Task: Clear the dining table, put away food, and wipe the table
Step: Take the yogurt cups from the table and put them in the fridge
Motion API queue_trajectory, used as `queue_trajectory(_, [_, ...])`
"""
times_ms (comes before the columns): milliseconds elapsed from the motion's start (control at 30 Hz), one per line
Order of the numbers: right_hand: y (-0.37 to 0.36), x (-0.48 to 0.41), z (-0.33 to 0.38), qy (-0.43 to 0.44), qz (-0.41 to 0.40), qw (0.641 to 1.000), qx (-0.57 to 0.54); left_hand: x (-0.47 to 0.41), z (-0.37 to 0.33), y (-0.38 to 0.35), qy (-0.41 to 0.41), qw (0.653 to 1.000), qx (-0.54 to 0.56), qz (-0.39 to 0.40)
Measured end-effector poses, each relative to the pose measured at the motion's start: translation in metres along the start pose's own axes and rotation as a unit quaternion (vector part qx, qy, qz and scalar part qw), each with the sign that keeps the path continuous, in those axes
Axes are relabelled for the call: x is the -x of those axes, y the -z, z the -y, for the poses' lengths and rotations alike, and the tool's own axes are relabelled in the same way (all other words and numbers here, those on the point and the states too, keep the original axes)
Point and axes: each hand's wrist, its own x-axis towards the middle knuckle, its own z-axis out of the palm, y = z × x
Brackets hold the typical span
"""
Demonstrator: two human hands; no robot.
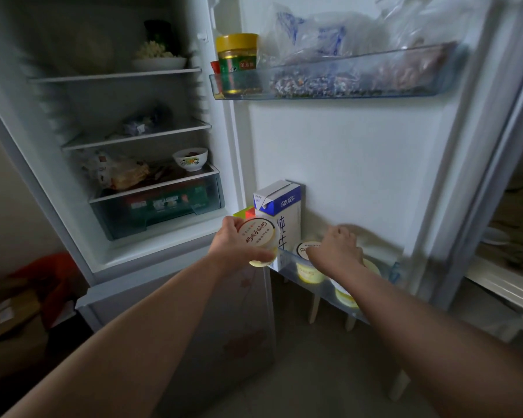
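Left hand (230, 242) fingers wrap 1 cup (258, 236); 2 more cups (308, 268) in door shelf (287, 262), 1 carton (284, 212). Right hand (335, 248) blurred, fingers unclear.

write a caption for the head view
Left hand holds a yogurt cup; right hand over cups in the door shelf

The clear plastic lower door bin (286, 262) is tight: a tall white-and-blue milk carton (281, 215) fills its left end, and pale yellow yogurt cups (310, 271) stand just beside it under the right hand (335, 251). The left hand (230, 245), holding another white-lidded yogurt cup (255, 236), blocks the carton's front. Above, the way down is open (the upper clear door shelf (329, 86) sits well higher).
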Motion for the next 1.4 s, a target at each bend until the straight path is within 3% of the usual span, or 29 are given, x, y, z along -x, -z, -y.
queue_trajectory(267, [0.017,0.019,-0.035,0.009,-0.033,0.999,0.014,-0.003,-0.035,-0.031,-0.047,0.999,0.01,0.019])
queue_trajectory(467, [0.017,0.033,-0.063,0.087,-0.029,0.995,0.029,-0.01,-0.053,-0.066,-0.041,0.997,0.022,0.059])
queue_trajectory(633, [0.014,0.036,-0.077,0.138,-0.049,0.989,0.026,-0.016,-0.051,-0.085,-0.027,0.998,-0.01,0.059])
queue_trajectory(967, [0.007,0.034,-0.074,0.145,-0.071,0.986,0.05,-0.03,-0.044,-0.1,-0.027,0.994,-0.077,0.079])
queue_trajectory(1200, [0.006,0.035,-0.078,0.144,-0.067,0.986,0.042,-0.019,-0.047,-0.1,-0.035,0.994,-0.086,0.056])
queue_trajectory(1400, [0.011,0.041,-0.095,0.157,-0.095,0.983,0.013,0.002,-0.063,-0.1,-0.027,0.994,-0.108,-0.024])
